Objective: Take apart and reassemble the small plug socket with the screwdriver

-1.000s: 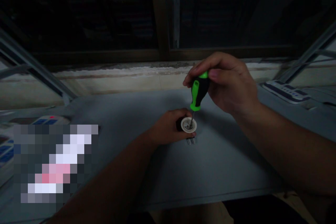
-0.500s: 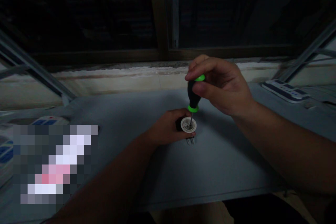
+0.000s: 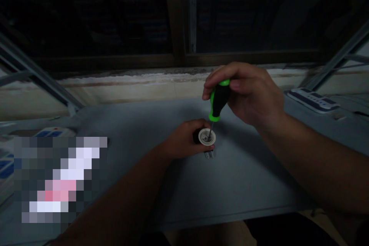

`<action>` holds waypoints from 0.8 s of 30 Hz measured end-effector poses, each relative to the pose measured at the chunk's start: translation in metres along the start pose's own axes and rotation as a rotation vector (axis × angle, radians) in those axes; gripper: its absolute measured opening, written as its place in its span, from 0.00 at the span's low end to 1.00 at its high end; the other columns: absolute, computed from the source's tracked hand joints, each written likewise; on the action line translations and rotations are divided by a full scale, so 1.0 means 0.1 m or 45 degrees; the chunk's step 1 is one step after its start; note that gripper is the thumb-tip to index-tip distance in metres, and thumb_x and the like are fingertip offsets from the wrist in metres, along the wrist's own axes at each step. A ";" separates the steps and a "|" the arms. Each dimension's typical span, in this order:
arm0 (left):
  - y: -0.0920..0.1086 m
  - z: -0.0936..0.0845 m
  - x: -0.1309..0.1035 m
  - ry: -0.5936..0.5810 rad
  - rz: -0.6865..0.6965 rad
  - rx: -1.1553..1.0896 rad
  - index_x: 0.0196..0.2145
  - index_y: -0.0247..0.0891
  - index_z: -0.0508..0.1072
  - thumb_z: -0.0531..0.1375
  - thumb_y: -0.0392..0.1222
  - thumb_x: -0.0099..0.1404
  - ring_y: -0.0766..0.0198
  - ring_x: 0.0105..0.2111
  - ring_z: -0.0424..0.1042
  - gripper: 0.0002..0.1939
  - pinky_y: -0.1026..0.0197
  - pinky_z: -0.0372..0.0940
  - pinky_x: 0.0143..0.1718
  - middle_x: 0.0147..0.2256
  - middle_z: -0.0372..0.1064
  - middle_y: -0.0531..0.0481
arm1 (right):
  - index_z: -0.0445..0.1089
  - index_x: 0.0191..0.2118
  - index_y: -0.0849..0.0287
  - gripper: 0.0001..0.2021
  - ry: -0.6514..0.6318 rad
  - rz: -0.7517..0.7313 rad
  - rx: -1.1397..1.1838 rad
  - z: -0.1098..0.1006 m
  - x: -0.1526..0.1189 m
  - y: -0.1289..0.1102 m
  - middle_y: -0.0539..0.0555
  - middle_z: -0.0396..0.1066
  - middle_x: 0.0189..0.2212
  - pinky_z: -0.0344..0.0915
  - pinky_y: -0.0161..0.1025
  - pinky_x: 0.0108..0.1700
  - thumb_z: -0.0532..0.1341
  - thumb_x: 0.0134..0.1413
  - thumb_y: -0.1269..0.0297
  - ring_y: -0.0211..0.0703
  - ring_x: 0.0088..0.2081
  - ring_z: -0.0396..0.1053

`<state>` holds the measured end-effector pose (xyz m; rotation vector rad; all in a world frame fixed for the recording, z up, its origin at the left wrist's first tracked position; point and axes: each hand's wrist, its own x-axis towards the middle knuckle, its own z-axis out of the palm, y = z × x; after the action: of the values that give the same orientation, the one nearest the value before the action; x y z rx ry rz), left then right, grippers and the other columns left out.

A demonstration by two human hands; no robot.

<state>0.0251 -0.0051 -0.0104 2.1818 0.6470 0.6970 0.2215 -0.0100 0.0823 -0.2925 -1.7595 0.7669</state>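
Note:
My left hand is wrapped around a plug adapter over the table. The adapter has a black body and a round white-rimmed socket that faces up, with metal prongs sticking out toward me. In my right hand is a screwdriver with a black and green handle, held from above by the fingertips and thumb. Slightly tilted, its thin shaft reaches down into the socket recess. Where the tip meets a screw is too small to make out.
A white and dark power strip lies on the grey table at the right. Another power strip with blue sockets is at the left, beside a blurred-out patch. Metal uprights stand on both sides, and a dark window is behind.
The right fingers have shifted around the screwdriver handle, which has turned and now leans a little more to the right. My left hand and the adapter have stayed in place.

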 end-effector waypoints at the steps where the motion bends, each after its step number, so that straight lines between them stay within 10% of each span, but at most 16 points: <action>1: 0.00 0.00 0.00 -0.006 -0.006 -0.014 0.40 0.36 0.74 0.72 0.48 0.60 0.63 0.33 0.72 0.17 0.61 0.66 0.34 0.33 0.74 0.50 | 0.81 0.44 0.54 0.12 0.008 -0.034 -0.017 0.00 0.00 0.00 0.55 0.71 0.43 0.73 0.46 0.52 0.62 0.62 0.56 0.47 0.47 0.72; 19: -0.01 0.01 -0.01 0.038 0.008 0.008 0.41 0.37 0.74 0.73 0.47 0.59 0.62 0.34 0.73 0.18 0.61 0.66 0.36 0.34 0.74 0.51 | 0.81 0.45 0.56 0.11 -0.086 -0.170 0.094 -0.04 0.02 0.02 0.53 0.75 0.37 0.72 0.39 0.40 0.62 0.64 0.63 0.41 0.38 0.74; 24: -0.03 0.01 -0.01 0.035 0.015 -0.004 0.41 0.37 0.74 0.73 0.47 0.59 0.62 0.34 0.73 0.18 0.60 0.67 0.36 0.35 0.74 0.50 | 0.82 0.39 0.55 0.12 -0.090 -0.091 0.040 -0.06 0.00 -0.02 0.55 0.73 0.45 0.73 0.46 0.51 0.63 0.63 0.56 0.48 0.50 0.72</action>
<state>0.0246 -0.0043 -0.0129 2.1783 0.6471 0.7348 0.2270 -0.0095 0.0849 -0.1827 -1.8127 0.7606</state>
